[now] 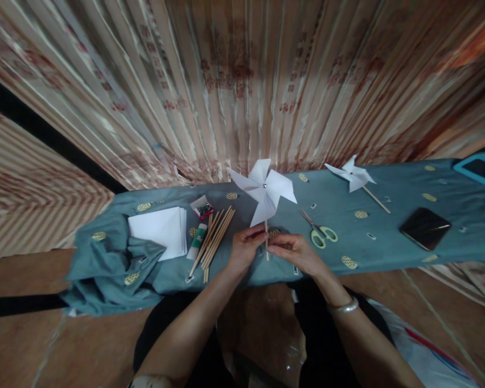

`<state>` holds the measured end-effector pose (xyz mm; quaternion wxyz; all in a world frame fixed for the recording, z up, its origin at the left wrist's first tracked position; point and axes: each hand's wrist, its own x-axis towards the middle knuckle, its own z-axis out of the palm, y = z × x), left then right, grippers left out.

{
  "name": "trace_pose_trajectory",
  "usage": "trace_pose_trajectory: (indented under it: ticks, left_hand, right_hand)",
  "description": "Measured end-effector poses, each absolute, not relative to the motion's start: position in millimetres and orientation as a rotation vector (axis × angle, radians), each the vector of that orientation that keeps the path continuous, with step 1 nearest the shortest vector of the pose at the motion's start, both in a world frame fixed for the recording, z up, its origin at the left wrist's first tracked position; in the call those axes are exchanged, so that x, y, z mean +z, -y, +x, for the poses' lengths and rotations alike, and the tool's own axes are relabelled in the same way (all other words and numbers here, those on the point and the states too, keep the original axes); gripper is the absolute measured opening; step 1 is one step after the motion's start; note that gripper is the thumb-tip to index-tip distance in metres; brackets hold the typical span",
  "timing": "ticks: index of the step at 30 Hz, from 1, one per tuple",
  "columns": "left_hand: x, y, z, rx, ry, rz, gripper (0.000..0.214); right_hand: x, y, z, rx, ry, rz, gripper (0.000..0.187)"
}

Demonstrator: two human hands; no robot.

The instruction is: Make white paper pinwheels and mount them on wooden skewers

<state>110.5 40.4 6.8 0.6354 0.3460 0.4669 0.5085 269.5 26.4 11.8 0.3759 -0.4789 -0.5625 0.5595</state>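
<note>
A white paper pinwheel (264, 186) with a silver pin at its centre stands upright over the cloth. My left hand (247, 243) is closed on its thin wooden stick, just under the blades. From the other side, my right hand (291, 249) pinches the same stick a little lower, and the stick's end shows below the fingers. Green-handled scissors (322, 233) lie to the right of my right hand. Left of my left hand are several wooden sticks (217, 240), a green and white glue stick (197, 241) and a small red box of pins (202, 207).
A stack of white paper (161, 229) lies at the left on the blue-green cloth (375, 237). Another white pinwheel (352, 174) rests at the back right. Farther right are a dark, shiny square object (425, 228) and a blue-framed device (483, 168). A pleated curtain (242, 81) hangs behind.
</note>
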Motion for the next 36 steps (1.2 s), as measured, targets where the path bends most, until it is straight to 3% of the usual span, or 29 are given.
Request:
trace_pose_trajectory:
  ticks: [15, 28, 36]
  left_hand:
    - [14, -40, 112, 1.161, -1.015, 0.705, 0.035]
    - [9, -32, 117, 1.115, -0.982, 0.854, 0.038]
    - [-1, -28, 110, 1.055, -1.002, 0.867, 0.038]
  right_hand:
    - [2, -20, 252, 1.392, 1.324, -1.271, 0.04]
    - [12, -18, 322, 0.92, 1.619, -1.642, 0.031]
    - [23, -43, 416, 0.524, 1.769, -2.157, 0.026]
